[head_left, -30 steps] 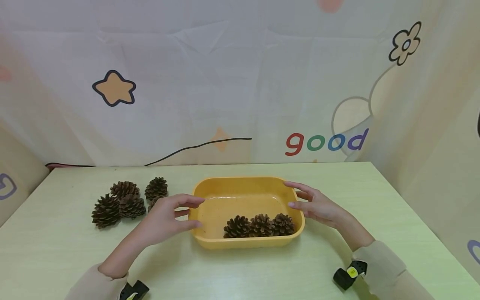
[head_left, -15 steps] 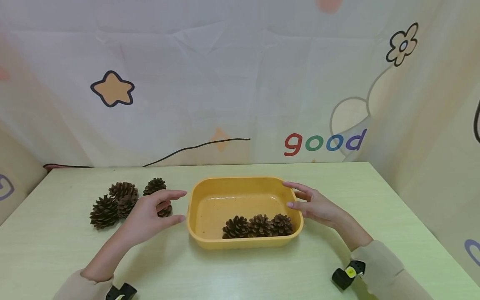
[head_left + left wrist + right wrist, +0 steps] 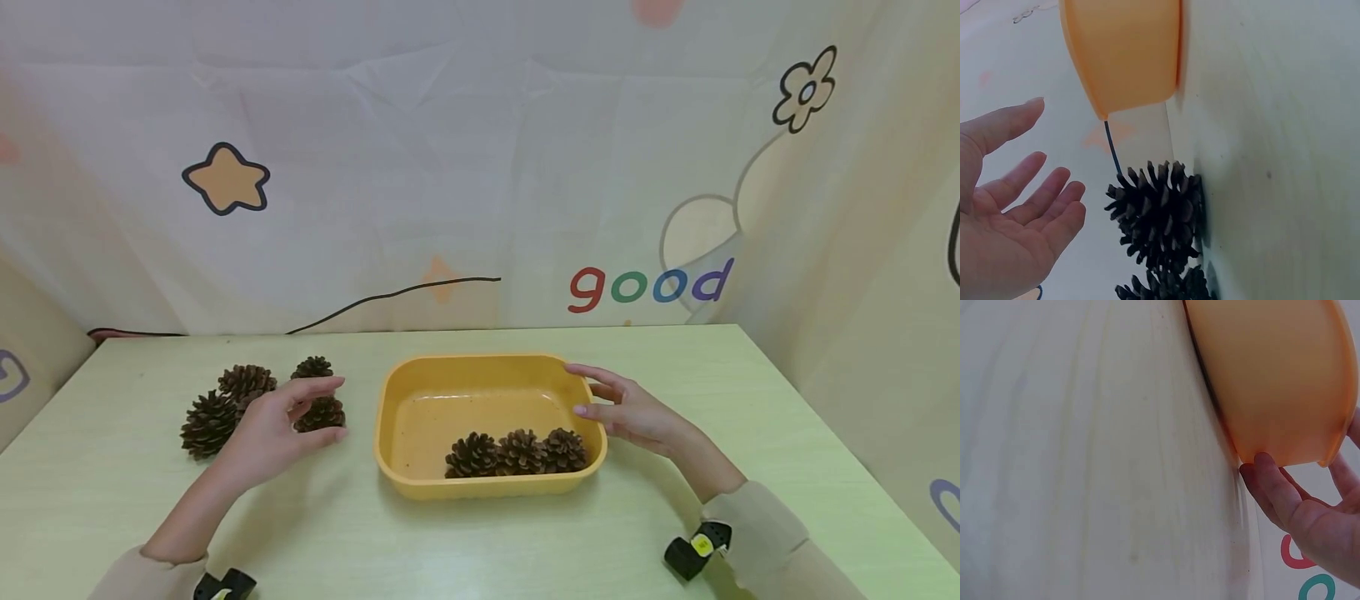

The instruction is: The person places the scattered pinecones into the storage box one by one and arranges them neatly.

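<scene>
A yellow plastic bin sits mid-table with a row of three pinecones along its near side. My right hand holds the bin's right end, thumb over the rim and fingers along the outer wall. My left hand is off to the left, thumb and fingers spread apart with nothing between them. Just beyond it is a pinecone, which the left wrist view shows as a separate dark pinecone beside the palm. The hand partly covers the pinecones from the head view.
More pinecones stand farther left, among them a large pinecone and a pinecone at the back. Behind the pale table hangs a printed cloth; another cloth closes off the right side.
My left hand has moved left, away from the bin's left end, to the pinecones. The right hand stays on the bin, which has hardly shifted.
</scene>
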{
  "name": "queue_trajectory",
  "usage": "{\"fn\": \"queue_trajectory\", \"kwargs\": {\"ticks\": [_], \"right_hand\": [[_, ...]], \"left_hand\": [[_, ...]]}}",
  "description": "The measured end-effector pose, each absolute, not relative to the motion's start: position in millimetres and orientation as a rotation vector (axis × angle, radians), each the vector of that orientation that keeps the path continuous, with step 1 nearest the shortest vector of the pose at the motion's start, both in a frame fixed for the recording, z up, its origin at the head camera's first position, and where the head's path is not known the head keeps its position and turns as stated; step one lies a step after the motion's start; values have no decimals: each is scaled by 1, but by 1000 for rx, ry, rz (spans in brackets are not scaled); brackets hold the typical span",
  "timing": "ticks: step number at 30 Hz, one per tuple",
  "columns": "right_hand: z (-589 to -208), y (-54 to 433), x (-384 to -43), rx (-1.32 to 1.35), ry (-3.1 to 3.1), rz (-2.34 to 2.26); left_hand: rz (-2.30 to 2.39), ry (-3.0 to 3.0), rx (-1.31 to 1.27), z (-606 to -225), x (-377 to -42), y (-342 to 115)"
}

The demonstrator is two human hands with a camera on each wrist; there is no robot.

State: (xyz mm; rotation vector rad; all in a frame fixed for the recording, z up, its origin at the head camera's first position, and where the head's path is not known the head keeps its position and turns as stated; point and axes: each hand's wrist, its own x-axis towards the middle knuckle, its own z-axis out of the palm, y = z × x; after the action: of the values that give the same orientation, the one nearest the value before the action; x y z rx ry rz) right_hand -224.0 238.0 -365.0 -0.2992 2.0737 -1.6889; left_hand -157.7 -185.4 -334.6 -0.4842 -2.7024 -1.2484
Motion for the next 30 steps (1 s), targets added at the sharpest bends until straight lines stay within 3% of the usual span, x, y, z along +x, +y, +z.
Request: {"fn": "queue_trajectory", "kwargs": {"ticks": [30], "right_hand": [[-363,238,-222,-296,2057,-1698]], "left_hand": [[-993,-2995,-290,-345,-177,-199]]}}
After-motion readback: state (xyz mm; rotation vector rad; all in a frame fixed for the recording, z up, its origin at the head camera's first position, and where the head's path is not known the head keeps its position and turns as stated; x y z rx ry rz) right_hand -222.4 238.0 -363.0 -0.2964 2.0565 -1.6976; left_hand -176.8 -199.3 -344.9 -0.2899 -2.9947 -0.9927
